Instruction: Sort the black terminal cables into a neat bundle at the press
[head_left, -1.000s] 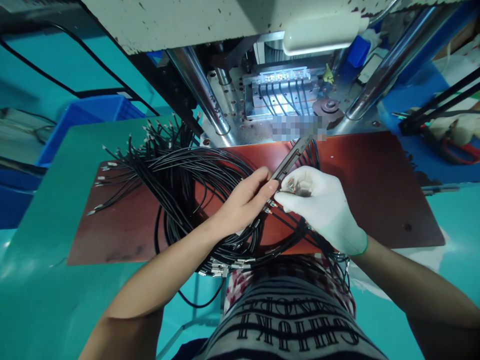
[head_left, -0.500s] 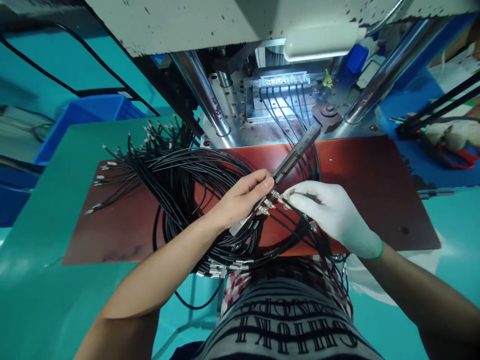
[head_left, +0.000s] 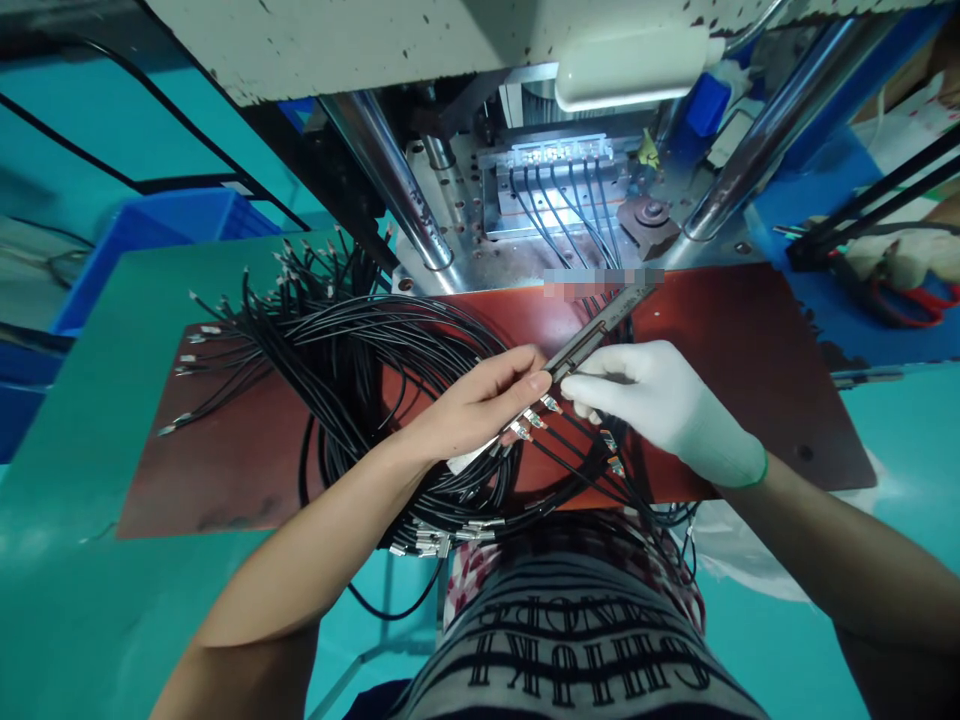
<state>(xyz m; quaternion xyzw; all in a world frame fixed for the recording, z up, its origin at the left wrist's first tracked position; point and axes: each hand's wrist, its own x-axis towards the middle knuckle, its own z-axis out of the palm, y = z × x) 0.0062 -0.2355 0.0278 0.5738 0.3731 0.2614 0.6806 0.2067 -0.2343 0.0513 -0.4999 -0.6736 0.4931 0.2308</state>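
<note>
My bare left hand is closed around a long, narrow metal bar, which slants up to the right above the board. Below my thumb, several small metal connectors sit along the bar's lower edge, with black cables running from them down to the right. My right hand, in a white glove, is pinched against the bar just beyond these connectors. Its fingers hide whatever is between them. Under my hands lies a big bundle of black cables with metal-tipped ends.
Ahead, a press with steel columns holds a lit metal fixture with several cables in it. The bundle rests on a reddish-brown board. Blue bin at left; red-handled tool at right.
My right fingers have moved from the cable at the nearest connector up against the bar's edge. The bar has shifted slightly down in view. My left hand keeps its hold.
</note>
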